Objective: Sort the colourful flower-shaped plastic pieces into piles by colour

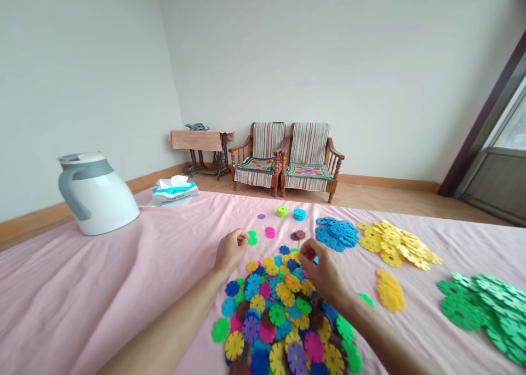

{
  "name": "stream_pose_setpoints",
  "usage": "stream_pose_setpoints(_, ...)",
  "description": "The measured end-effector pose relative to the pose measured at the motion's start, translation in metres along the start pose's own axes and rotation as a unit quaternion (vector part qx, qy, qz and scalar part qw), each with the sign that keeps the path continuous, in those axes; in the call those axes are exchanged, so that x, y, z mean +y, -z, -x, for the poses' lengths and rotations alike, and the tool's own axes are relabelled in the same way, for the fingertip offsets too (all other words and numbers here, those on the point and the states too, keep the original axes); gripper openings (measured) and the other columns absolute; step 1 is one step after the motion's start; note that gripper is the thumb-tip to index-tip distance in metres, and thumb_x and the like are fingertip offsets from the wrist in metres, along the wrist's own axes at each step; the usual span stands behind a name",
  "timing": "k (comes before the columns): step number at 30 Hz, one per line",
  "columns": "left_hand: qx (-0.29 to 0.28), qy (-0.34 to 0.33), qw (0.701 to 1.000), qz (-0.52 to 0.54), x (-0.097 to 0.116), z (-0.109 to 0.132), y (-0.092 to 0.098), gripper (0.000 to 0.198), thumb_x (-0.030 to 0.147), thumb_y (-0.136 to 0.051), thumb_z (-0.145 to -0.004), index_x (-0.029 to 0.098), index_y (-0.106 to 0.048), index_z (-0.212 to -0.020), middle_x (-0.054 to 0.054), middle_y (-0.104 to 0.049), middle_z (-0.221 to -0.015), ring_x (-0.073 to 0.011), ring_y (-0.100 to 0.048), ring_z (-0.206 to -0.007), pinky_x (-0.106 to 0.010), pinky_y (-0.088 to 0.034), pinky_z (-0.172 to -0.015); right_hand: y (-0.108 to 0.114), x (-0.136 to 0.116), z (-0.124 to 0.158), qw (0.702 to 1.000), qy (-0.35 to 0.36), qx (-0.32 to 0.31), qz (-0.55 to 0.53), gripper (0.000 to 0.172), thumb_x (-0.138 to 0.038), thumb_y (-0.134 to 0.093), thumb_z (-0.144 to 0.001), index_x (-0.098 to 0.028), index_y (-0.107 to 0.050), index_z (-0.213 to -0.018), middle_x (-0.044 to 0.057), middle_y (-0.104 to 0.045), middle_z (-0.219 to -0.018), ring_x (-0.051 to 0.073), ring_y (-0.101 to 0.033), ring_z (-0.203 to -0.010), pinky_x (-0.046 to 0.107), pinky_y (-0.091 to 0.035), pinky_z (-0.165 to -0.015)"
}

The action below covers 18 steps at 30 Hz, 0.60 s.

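Note:
A mixed pile of notched plastic discs (283, 314) in many colours lies on the pink cloth in front of me. My left hand (233, 250) is at the pile's far left edge, fingers curled together. Two green notched discs (252, 237) are right at its fingertips; whether they are gripped or lie on the cloth, I cannot tell. My right hand (322, 265) hovers over the pile's far right side, its thumb and fingers pinched. A bit of a light-blue disc (315, 260) shows by its fingers, but what they hold is hidden.
Beyond the hands stand a lime stack (281, 211) and a blue stack (299, 215), with pink (270, 232), brown (298, 235) and purple (261, 216) discs. Blue (337, 233), yellow (394, 244) and green (485, 309) heaps spread rightward. A white jug (102, 197) and tissue pack (175, 191) stand left.

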<state>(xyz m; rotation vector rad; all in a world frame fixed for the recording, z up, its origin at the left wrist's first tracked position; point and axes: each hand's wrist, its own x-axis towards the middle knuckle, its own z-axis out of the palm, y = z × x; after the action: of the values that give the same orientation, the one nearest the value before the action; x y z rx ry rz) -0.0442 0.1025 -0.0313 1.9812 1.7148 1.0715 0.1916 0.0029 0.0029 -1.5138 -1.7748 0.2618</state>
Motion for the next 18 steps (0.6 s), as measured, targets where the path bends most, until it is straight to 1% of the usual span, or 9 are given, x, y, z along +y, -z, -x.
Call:
stream_pose_setpoints(2,-0.001,-0.002,1.000,-0.001,0.001,0.000,0.001,0.014,0.011,-0.053,-0.073,0.018,-0.064,-0.077,0.001,-0.069,-0.071,-0.0121,-0.062,-0.065,-0.019,-0.041,-0.059,0.021,0.019,0.007,0.999,-0.025,0.026,0.002,0.011,-0.027,-0.046,-0.079,-0.021,-0.052,-0.073,0.001,-0.063,-0.067,0.015,-0.058,-0.064,0.026,-0.044,-0.062)
stream_pose_setpoints(6,-0.002,-0.011,1.000,-0.001,0.000,-0.001,0.000,0.014,0.012,-0.053,-0.072,0.019,-0.064,-0.076,0.001,-0.070,-0.074,-0.0123,-0.063,-0.067,-0.019,-0.042,-0.062,0.065,0.075,0.020,0.993,-0.091,0.076,0.017,0.019,-0.038,-0.047,-0.076,-0.021,-0.055,-0.072,0.005,-0.066,-0.067,0.019,-0.061,-0.062,0.032,-0.047,-0.061)
stream_pose_setpoints(8,-0.002,-0.014,1.000,-0.002,-0.001,-0.002,-0.001,0.013,0.013,-0.053,-0.073,0.019,-0.064,-0.076,0.001,-0.070,-0.075,-0.0126,-0.063,-0.068,-0.019,-0.042,-0.062,0.085,0.101,0.025,0.989,-0.120,0.085,0.022,0.022,-0.041,-0.046,-0.074,-0.022,-0.056,-0.067,0.007,-0.066,-0.065,0.021,-0.062,-0.060,0.034,-0.048,-0.059)
stream_pose_setpoints(10,-0.002,-0.015,1.000,-0.004,-0.002,-0.002,-0.001,0.013,0.014,-0.053,-0.073,0.019,-0.064,-0.076,0.001,-0.070,-0.074,-0.0129,-0.064,-0.068,-0.019,-0.042,-0.062,0.100,0.122,0.029,0.986,-0.144,0.085,0.029,0.023,-0.043,-0.048,-0.070,-0.023,-0.057,-0.061,0.006,-0.066,-0.061,0.023,-0.061,-0.058,0.034,-0.047,-0.056)
stream_pose_setpoints(12,-0.003,-0.015,1.000,-0.006,-0.001,-0.002,-0.001,0.013,0.014,-0.052,-0.073,0.019,-0.063,-0.076,0.001,-0.070,-0.074,-0.0131,-0.064,-0.068,-0.019,-0.043,-0.062,0.110,0.136,0.032,0.983,-0.160,0.079,0.035,0.024,-0.043,-0.049,-0.066,-0.023,-0.059,-0.057,0.006,-0.065,-0.058,0.024,-0.060,-0.057,0.035,-0.046,-0.055)
stream_pose_setpoints(14,-0.004,-0.014,1.000,-0.008,0.001,-0.001,0.000,0.012,0.014,-0.052,-0.073,0.019,-0.063,-0.075,0.001,-0.070,-0.074,-0.0132,-0.064,-0.068,-0.019,-0.043,-0.062,0.117,0.145,0.034,0.983,-0.170,0.063,0.039,0.024,-0.043,-0.051,-0.062,-0.023,-0.060,-0.054,0.006,-0.065,-0.056,0.024,-0.060,-0.057,0.034,-0.045,-0.054)
stream_pose_setpoints(16,-0.006,-0.011,1.000,-0.009,0.004,0.000,0.002,0.012,0.014,-0.052,-0.073,0.019,-0.063,-0.075,0.001,-0.070,-0.075,-0.0133,-0.063,-0.068,-0.019,-0.043,-0.062,0.120,0.150,0.034,0.982,-0.179,0.045,0.042,0.023,-0.044,-0.053,-0.059,-0.023,-0.061,-0.051,0.005,-0.065,-0.054,0.024,-0.059,-0.055,0.034,-0.045,-0.052)
stream_pose_setpoints(18,-0.008,-0.009,1.000,-0.009,0.005,0.000,0.003,0.012,0.014,-0.052,-0.073,0.019,-0.062,-0.075,0.000,-0.070,-0.075,-0.0133,-0.063,-0.068,-0.019,-0.043,-0.063,0.123,0.151,0.034,0.980,-0.188,0.047,0.054,0.022,-0.043,-0.054,-0.057,-0.023,-0.060,-0.049,0.006,-0.065,-0.053,0.025,-0.059,-0.053,0.036,-0.045,-0.051)
